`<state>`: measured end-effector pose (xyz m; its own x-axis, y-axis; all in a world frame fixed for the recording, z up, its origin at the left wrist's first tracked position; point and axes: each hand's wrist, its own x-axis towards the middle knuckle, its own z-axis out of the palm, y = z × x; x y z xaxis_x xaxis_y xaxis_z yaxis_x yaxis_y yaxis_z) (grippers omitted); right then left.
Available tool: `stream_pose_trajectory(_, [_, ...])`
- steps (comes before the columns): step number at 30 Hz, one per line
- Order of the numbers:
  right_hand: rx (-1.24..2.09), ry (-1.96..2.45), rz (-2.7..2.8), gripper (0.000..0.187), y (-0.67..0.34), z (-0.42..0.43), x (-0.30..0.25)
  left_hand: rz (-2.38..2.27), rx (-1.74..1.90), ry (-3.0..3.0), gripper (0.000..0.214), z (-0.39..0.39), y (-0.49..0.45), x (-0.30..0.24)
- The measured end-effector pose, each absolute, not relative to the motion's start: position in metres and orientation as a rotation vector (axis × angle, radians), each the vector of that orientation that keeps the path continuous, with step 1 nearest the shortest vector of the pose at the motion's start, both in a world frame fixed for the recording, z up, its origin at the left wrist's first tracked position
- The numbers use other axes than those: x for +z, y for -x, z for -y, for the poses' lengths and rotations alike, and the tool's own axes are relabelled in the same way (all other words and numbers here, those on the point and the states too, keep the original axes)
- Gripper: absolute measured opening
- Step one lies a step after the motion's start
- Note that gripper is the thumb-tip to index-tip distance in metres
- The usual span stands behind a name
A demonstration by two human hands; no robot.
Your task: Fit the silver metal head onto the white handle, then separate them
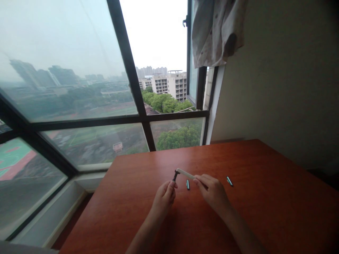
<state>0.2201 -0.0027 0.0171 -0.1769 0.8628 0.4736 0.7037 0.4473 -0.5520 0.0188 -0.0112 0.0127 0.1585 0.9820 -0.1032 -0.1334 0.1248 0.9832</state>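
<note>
My left hand [166, 193] is closed around a dark razor handle [176, 175], which points up and away from me. In my right hand [212, 188] the fingers pinch a pale, slim stick [186, 174] whose kind is too small to make out. Its far end meets the top of the razor handle, or lies just in front of it. Between my hands, a razor cartridge [188, 184] with a green-blue strip lies on the table. Another such razor cartridge [229, 181] lies to the right of my right hand.
Both hands are above a reddish-brown wooden table [127, 208]. Beyond its far edge stand dark-framed windows [90, 123], one pane swung open. A light cloth garment [217, 31] hangs at the upper right, beside a plain wall [278, 88].
</note>
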Motion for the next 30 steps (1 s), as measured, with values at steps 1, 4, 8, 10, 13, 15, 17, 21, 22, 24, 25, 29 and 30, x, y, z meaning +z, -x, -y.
stream_pose_trajectory(1, [0.268, 1.313, 1.942, 0.033, -0.221, 0.002, 0.017, -1.051, 1.085, -1.090, 0.045, 0.011, -0.018, 0.012])
stream_pose_trajectory(4, [0.283, 1.296, 1.956, 0.034, -0.220, 0.002, 0.017, -1.074, 1.089, -1.126, 0.044, 0.011, -0.018, 0.011])
stream_pose_trajectory(8, [0.324, 1.256, 1.959, 0.034, -0.219, 0.002, 0.017, -1.067, 1.052, -1.186, 0.042, 0.014, -0.020, 0.008])
stream_pose_trajectory(10, [0.333, 1.249, 1.949, 0.033, -0.218, 0.003, 0.018, -1.056, 1.047, -1.192, 0.042, 0.014, -0.021, 0.008])
stream_pose_trajectory(13, [0.342, 1.248, 1.937, 0.032, -0.218, 0.002, 0.018, -1.050, 1.070, -1.165, 0.042, 0.014, -0.021, 0.010])
stream_pose_trajectory(15, [0.354, 1.250, 1.938, 0.031, -0.219, 0.002, 0.018, -1.037, 1.085, -1.132, 0.043, 0.013, -0.021, 0.012])
stream_pose_trajectory(17, [0.365, 1.258, 1.938, 0.031, -0.219, 0.002, 0.018, -1.030, 1.103, -1.107, 0.043, 0.012, -0.021, 0.013])
stream_pose_trajectory(21, [0.368, 1.270, 1.932, 0.031, -0.218, 0.003, 0.018, -1.035, 1.133, -1.118, 0.043, 0.012, -0.018, 0.016])
stream_pose_trajectory(22, [0.368, 1.268, 1.927, 0.031, -0.217, 0.003, 0.019, -1.027, 1.132, -1.129, 0.043, 0.012, -0.018, 0.017])
stream_pose_trajectory(24, [0.382, 1.255, 1.909, 0.031, -0.217, 0.003, 0.019, -0.993, 1.114, -1.151, 0.041, 0.014, -0.018, 0.018])
stream_pose_trajectory(25, [0.395, 1.244, 1.898, 0.031, -0.216, 0.003, 0.019, -0.970, 1.101, -1.168, 0.040, 0.015, -0.018, 0.018])
stream_pose_trajectory(29, [0.475, 1.213, 1.852, 0.029, -0.214, 0.003, 0.020, -0.911, 1.050, -1.293, 0.033, 0.021, -0.021, 0.017])
stream_pose_trajectory(30, [0.500, 1.213, 1.842, 0.029, -0.213, 0.003, 0.020, -0.912, 1.040, -1.321, 0.031, 0.021, -0.022, 0.015])
